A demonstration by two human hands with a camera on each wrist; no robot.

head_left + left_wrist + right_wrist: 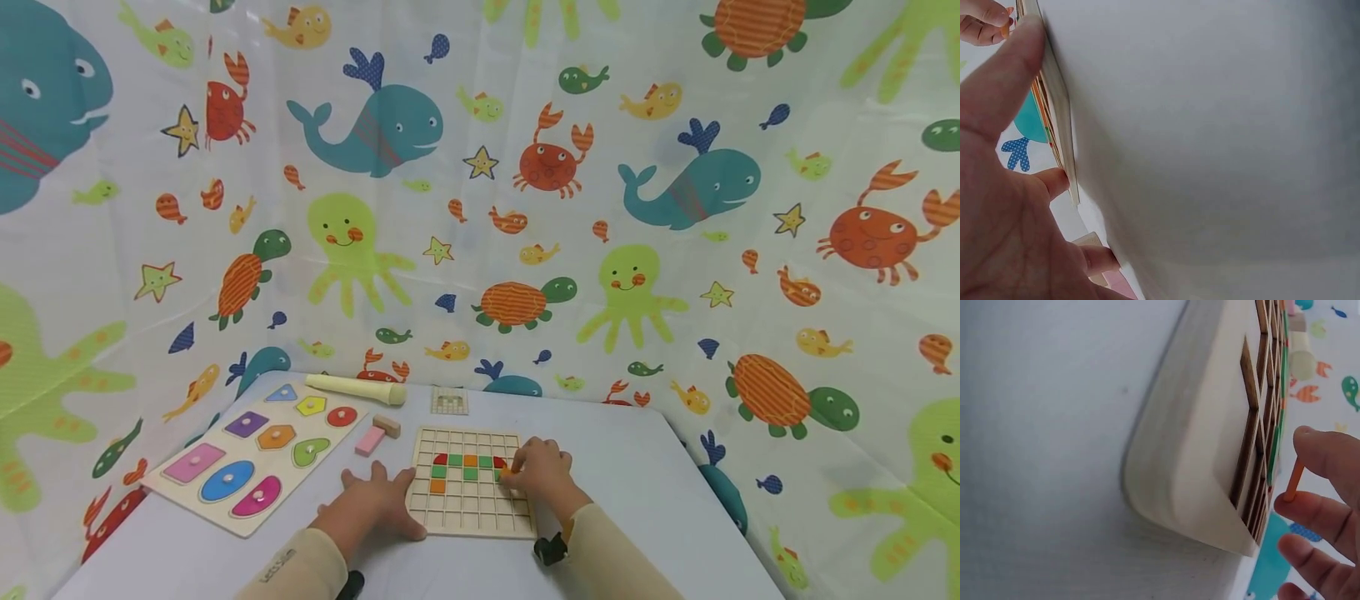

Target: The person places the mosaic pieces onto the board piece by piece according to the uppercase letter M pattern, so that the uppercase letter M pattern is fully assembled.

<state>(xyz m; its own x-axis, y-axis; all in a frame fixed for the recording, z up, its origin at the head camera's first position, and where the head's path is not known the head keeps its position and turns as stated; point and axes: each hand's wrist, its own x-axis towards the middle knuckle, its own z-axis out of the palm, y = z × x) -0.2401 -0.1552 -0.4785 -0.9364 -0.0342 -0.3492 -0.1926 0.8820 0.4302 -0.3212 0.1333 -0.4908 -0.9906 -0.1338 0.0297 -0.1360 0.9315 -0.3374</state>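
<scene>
A wooden grid board (472, 523) lies on the table, its cells partly filled with red, green and orange tiles. Most of these sit in a row, with a few below it. My right hand (546, 468) is over the board's right side, and thumb and index finger pinch a thin orange tile (1295, 478) by its edges. At the left edge of the board my left hand (377, 498) is spread, its thumb at the near left corner. In the left wrist view the thumb (1013, 65) and a fingertip lie along the board's side.
A shape puzzle board (171, 485) with knobbed pieces lies at the left. Behind it is a cream microphone-shaped stick (352, 387). A pink block (370, 441) and a tan block (387, 426) lie beyond my left hand. A small patterned card (449, 402) lies at the back.
</scene>
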